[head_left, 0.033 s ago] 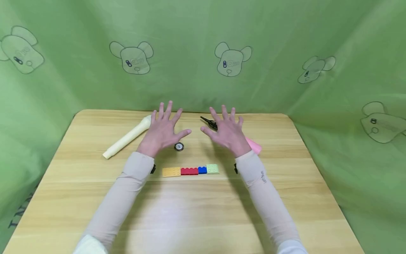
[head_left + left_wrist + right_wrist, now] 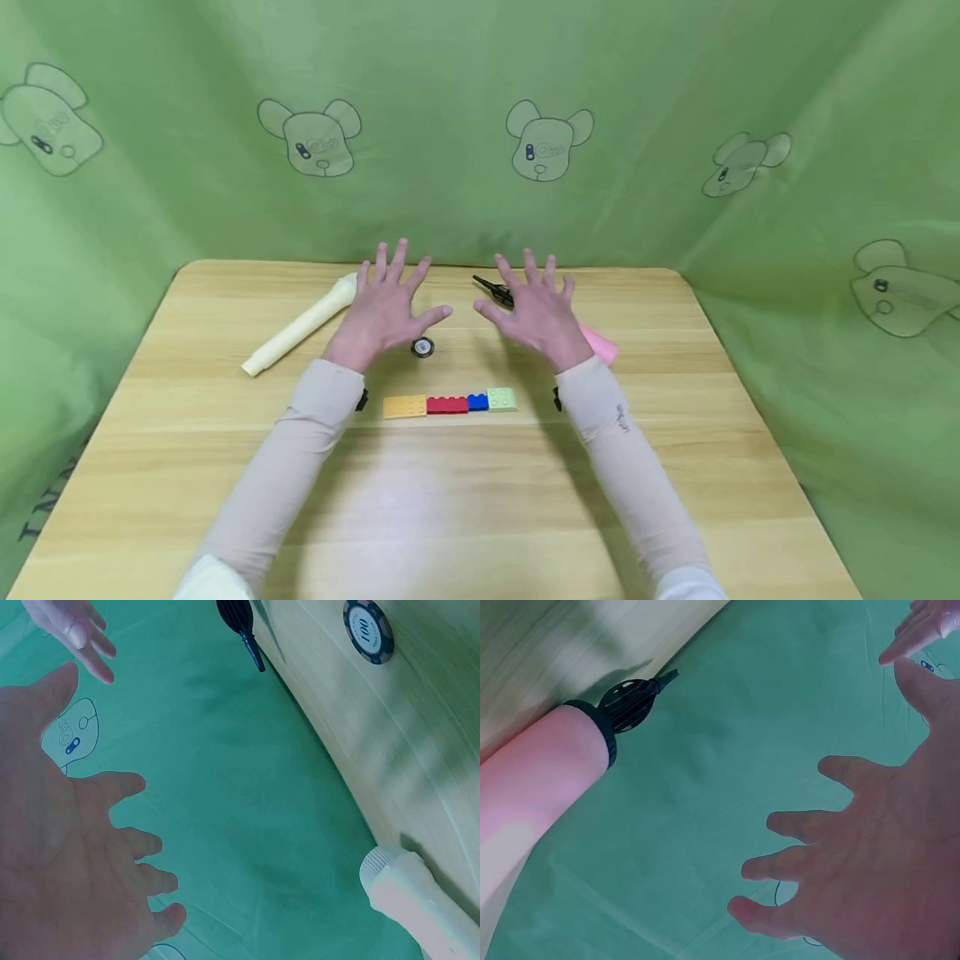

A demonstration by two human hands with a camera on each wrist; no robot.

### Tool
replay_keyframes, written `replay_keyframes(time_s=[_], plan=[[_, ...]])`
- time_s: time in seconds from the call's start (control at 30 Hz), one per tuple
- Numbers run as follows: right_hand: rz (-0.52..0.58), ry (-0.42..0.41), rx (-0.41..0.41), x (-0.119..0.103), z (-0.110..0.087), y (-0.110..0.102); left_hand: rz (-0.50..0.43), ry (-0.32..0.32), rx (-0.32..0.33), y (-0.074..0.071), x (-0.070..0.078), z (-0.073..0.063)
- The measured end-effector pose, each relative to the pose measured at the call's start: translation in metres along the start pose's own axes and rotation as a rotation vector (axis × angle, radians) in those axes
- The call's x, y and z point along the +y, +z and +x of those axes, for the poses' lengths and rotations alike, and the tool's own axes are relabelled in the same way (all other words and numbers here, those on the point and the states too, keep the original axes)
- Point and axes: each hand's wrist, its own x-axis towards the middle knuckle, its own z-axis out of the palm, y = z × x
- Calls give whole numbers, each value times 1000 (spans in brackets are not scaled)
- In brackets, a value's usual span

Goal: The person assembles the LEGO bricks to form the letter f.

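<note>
We're seeing left hand (image 2: 381, 312) and right hand (image 2: 538, 313) hovering spread at frame centre, a careless left drop possibly bumping the chip (image 2: 422, 347) aside.

The round chip (image 2: 367, 631) bore the number "100" on its pale centre, legible in the left wrist view; the green cloth (image 2: 435, 221) carried large dark letters at the head view's lower left, seemingly starting "IN", the rest unclear; the bear heads (image 2: 549, 154) printed on it held outlined lettering, perhaps beginning with Q, too faint to read fully; the right sleeve (image 2: 637, 479) had dark lettering, too small to read.
</note>
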Motion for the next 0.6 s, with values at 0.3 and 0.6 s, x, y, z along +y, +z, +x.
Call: replay_keyframes(time_s=[0.3,0.6], plan=[[-6,8,-16,2,-2,2,-7,3,-4,5,1,-4],[48,-36,-21,5,-4,-1,-37,8,-22,8,-2,-8]])
